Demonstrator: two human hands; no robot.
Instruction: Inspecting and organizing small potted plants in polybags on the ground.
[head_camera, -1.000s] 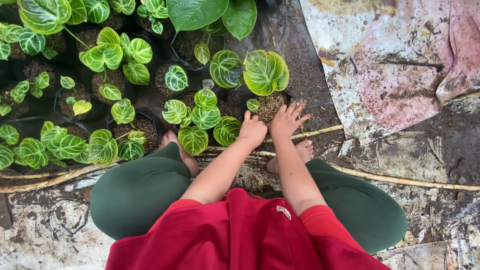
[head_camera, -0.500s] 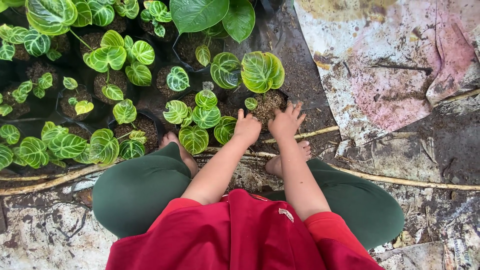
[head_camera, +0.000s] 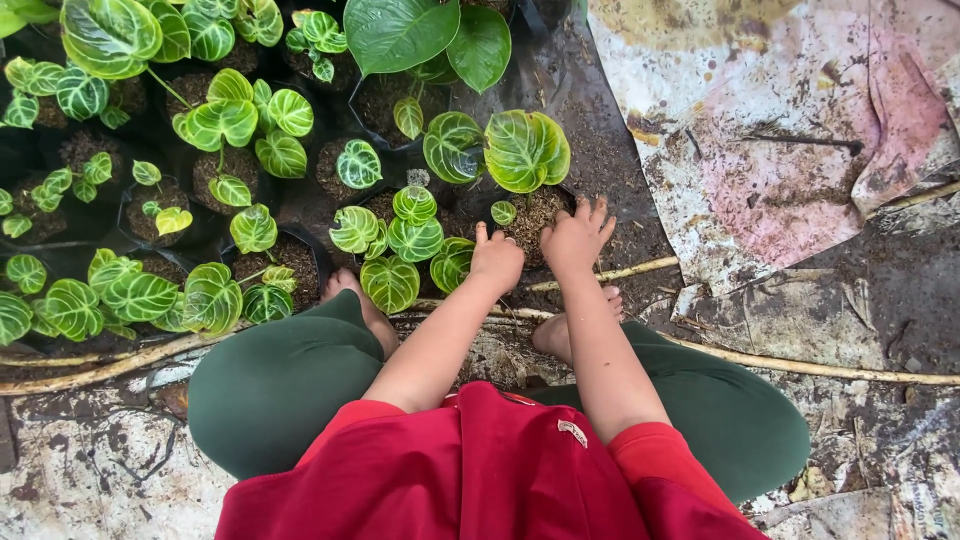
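A stained, soil-smeared tarpaulin (head_camera: 780, 140) is spread across the upper right, and the left half is filled by a crowd of potted plants with heart-shaped, white-veined green leaves (head_camera: 210, 120), each set in a dark grow bag. A long pale bamboo stick (head_camera: 800, 362) is laid across the muddy ground, running out to the right edge. Dark green trousers (head_camera: 270, 385) are seen on bent knees, and a red shirt (head_camera: 480, 470) fills the bottom of the view. Bare feet are planted beside the stick.

Right in front of the knees, at the near right end of the plant group, a small black grow bag of brown potting mix (head_camera: 537, 208) is being worked, a large veined leaf (head_camera: 527, 150) rising from it. The right hand (head_camera: 577, 238) is laid flat on the bag's near right rim, fingers spread a little and pressed down on the soil. The left hand (head_camera: 495, 258) is set at the bag's left side, fingers curled inward; whether the bag's edge is gripped cannot be told.
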